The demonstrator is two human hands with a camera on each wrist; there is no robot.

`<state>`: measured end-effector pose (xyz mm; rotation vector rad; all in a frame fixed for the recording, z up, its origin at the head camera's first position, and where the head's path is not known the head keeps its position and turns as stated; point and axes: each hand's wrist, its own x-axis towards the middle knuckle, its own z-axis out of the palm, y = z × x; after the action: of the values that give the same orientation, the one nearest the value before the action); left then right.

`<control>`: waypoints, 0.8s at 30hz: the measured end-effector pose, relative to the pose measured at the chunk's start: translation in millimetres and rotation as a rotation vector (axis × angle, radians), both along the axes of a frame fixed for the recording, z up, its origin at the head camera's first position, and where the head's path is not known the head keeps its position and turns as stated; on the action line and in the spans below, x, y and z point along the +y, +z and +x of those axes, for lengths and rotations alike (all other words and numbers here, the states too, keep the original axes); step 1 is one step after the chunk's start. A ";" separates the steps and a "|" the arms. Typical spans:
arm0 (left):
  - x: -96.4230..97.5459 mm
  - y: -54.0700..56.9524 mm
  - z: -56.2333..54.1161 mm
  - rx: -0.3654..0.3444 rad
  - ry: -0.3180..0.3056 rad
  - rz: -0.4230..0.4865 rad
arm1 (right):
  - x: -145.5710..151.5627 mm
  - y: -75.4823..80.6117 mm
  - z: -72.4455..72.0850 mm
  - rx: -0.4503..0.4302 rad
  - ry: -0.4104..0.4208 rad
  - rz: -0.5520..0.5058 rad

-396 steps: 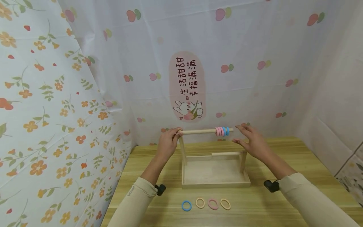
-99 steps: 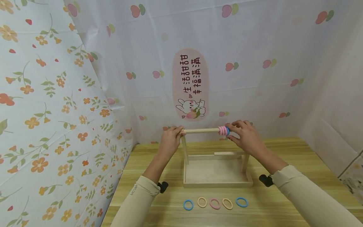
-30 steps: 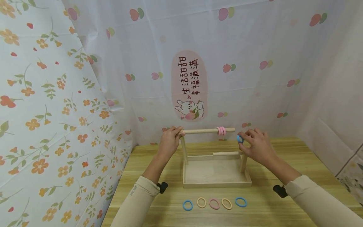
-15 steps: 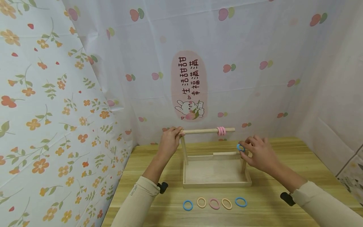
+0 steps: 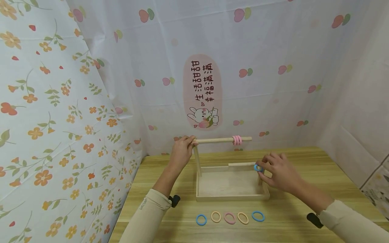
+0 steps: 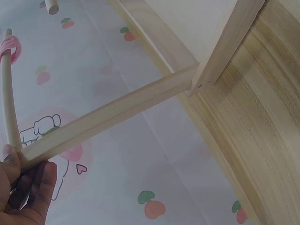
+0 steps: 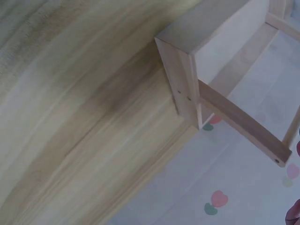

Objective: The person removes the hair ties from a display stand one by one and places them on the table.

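Note:
My left hand [image 5: 182, 150] grips the top of the tall left post [image 5: 197, 160] of a wooden rack, where the upper dowel [image 5: 212, 140] joins it. Pink rings [image 5: 237, 140] hang together towards that dowel's free right end. Between thumb and fingers my right hand [image 5: 281, 170] pinches a blue ring [image 5: 257, 168]. In the head view this ring overlaps the right end of the lower dowel [image 5: 240, 164], by the short right post [image 7: 243, 123]. Only fingertips [image 7: 293, 216] of the right hand show at the edge of the right wrist view.
The rack's shallow tray base [image 5: 232, 198] stands on the wooden table [image 5: 291, 216]. In front lie a blue ring [image 5: 201, 225], a yellow ring [image 5: 216, 221], a pink ring [image 5: 230, 223], another yellow ring [image 5: 243, 223] and a blue ring [image 5: 258, 221]. A patterned curtain [image 5: 267, 101] hangs behind.
Both blue rings have come off the upper dowel: one lies at the table row's right end, the other is in my right hand, lowered to the lower dowel. The left hand stays put.

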<state>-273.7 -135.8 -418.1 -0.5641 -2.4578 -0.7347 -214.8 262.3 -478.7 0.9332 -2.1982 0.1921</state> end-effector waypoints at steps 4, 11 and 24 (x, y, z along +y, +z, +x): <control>-0.1 -0.4 -0.7 0.016 -0.011 0.015 | -0.2 -2.5 6.6 -0.012 0.020 0.008; -0.1 0.0 -0.5 0.022 -0.019 0.025 | 0.6 -8.4 14.5 -0.043 0.074 0.036; -0.4 0.6 1.6 0.009 -0.019 0.025 | 10.8 -20.9 29.3 -0.264 0.116 0.097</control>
<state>-272.2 -136.2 -417.5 -0.5811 -2.4345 -0.7678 -185.4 273.1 -499.6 1.1466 -2.4129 0.2796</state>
